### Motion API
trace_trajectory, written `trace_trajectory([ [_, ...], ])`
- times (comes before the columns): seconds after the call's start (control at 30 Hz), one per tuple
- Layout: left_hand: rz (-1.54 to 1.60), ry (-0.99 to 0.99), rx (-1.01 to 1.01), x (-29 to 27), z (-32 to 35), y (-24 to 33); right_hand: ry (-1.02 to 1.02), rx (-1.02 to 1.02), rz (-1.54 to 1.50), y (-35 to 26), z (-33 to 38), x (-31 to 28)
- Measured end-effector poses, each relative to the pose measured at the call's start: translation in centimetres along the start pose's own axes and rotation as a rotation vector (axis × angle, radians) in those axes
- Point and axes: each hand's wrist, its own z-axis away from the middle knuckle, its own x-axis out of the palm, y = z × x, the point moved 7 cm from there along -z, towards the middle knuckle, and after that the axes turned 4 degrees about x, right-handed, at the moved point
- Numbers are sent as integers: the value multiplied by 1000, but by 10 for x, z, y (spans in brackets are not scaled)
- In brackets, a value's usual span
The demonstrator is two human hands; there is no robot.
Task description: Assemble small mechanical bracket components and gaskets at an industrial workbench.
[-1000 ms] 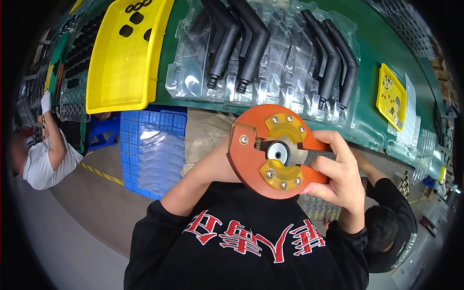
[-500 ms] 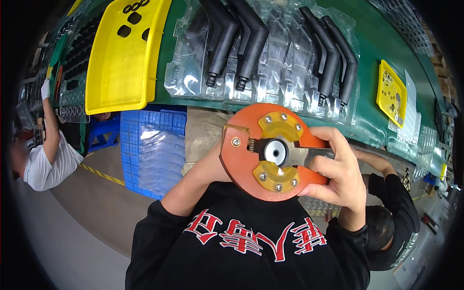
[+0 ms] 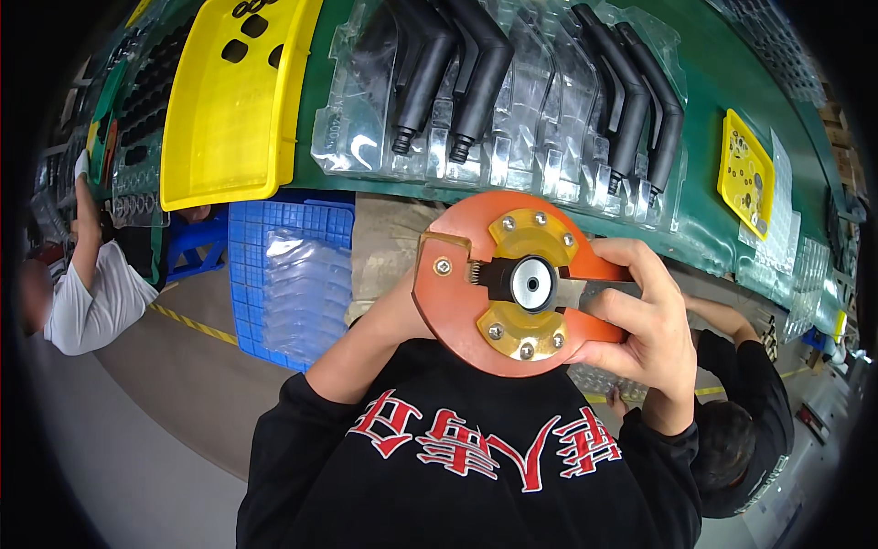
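An orange round clamp tool [image 3: 443, 316] with a small spring and two yellow see-through jaws [image 3: 528, 331] is held up before my chest. My right hand [image 3: 654, 325] closes around its two handles on the right. Between the jaws sits a black round part [image 3: 495, 279] with a pale disc face and a dark centre hole, facing up. My left hand [image 3: 409, 306] is at the left, behind the clamp tool; its fingers are hidden, so what it grips does not show.
Black bent tubes [image 3: 480, 78] lie in a clear plastic tray [image 3: 352, 128] on the green table [image 3: 700, 215]. A yellow bin [image 3: 224, 137] stands left, a small yellow tray [image 3: 736, 183] right. Below the table is a blue crate [image 3: 247, 274]. Co-workers sit at both sides.
The black round part has shifted slightly right between the jaws, toward the handles. The clamp tool has moved a touch up and left. The left co-worker's arm has moved a little.
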Motion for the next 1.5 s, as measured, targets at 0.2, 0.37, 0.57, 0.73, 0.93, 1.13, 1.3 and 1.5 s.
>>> trace_trajectory([
  [0.2,408,-43,-226,3,3,-15,20,6,50,-1,-1,1],
  [0.37,297,-57,-139,4,-7,1,206,112,75,13,-2,8],
  [0.57,-210,-91,-123,-3,-14,39,140,203,-19,45,-11,38],
  [0.73,497,-618,-468,13,-7,24,41,-40,-214,51,-23,51],
  [0.93,55,-275,-299,-8,-19,22,59,-200,-222,53,-31,63],
  [1.13,-341,-22,-56,-21,-4,16,87,127,-60,37,-37,47],
  [1.3,219,-1453,164,42,38,31,-21,-538,130,-9,-28,58],
  [1.5,506,-790,-161,14,66,7,38,-312,32,15,-20,102],
])
